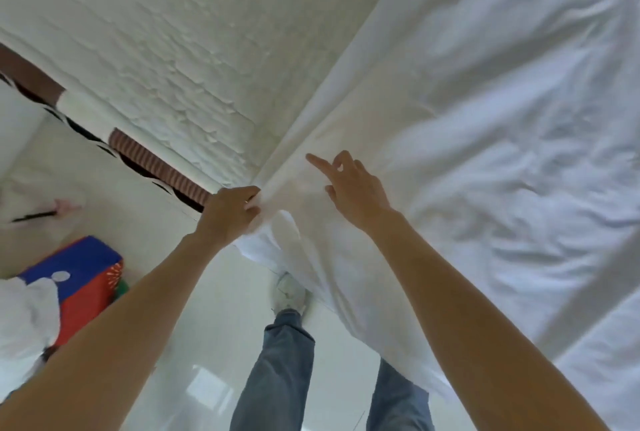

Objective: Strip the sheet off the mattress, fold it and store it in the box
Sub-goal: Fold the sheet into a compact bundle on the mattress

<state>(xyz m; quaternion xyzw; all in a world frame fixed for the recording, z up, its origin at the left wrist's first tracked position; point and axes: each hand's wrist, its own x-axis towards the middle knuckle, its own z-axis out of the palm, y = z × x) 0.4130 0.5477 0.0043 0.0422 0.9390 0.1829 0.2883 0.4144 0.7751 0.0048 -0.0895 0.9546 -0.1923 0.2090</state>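
Gripping a bunched edge of the white sheet (467, 119) at the mattress (156, 50) corner, the person's left hand (230, 211) kept its fingers clamped on the cloth, while the right hand (356, 193) hovered just beside it, fingers apart, forefinger extended. A red-and-blue box (83, 278) stood on the floor (214, 309).

A: What cloth are you gripping?

B: The sheet (485, 119) is thin white woven cloth, matt and creased. Left of the sheet, your mattress (156, 50) shows a quilted, puckered matt fabric.

A: And below the sheet?

B: A glossy pale floor (214, 344) with reflections. Far left of the sheet, the box (86, 275) looks like smooth red and blue printed card.
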